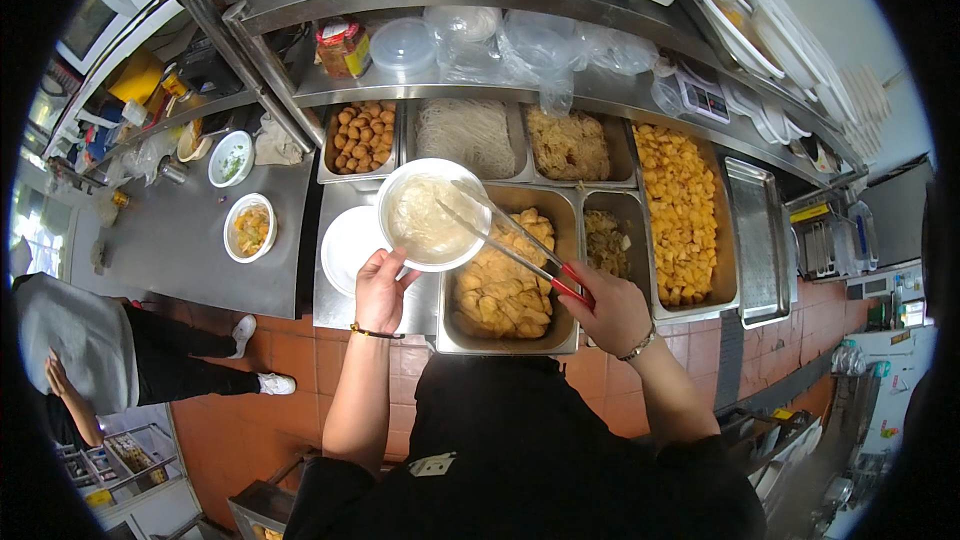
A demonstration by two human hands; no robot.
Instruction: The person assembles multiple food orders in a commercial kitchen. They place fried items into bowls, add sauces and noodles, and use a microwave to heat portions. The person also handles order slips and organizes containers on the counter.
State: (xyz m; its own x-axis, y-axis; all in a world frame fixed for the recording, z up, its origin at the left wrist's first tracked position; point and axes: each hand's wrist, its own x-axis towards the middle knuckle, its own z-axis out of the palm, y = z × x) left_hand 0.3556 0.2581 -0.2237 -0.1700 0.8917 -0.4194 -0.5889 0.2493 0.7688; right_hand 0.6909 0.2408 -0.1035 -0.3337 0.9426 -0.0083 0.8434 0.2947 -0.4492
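Observation:
My left hand (380, 292) grips the near rim of a round white bowl (388, 202), thumb on the edge, holding it over the corner of the food pans. Pale, glassy noodles (428, 215) lie inside it. In my right hand (608, 310) is a pair of metal tongs (530, 265) with red grips, closed around by the fingers. The tongs' tips reach into the bowl, among the noodles. Beneath them sits a steel pan of yellowish-brown chunks (500, 290). Behind the bowl is a pan of pale thin noodles (465, 135).
White bowls or lids (348, 250) rest on the counter left of the held bowl. Pans of brown balls (362, 140), browned shreds (570, 145), greens (606, 240) and yellow cubes (678, 215) surround it. A steel shelf (420, 85) overhangs the back. Another person (90, 340) stands at left.

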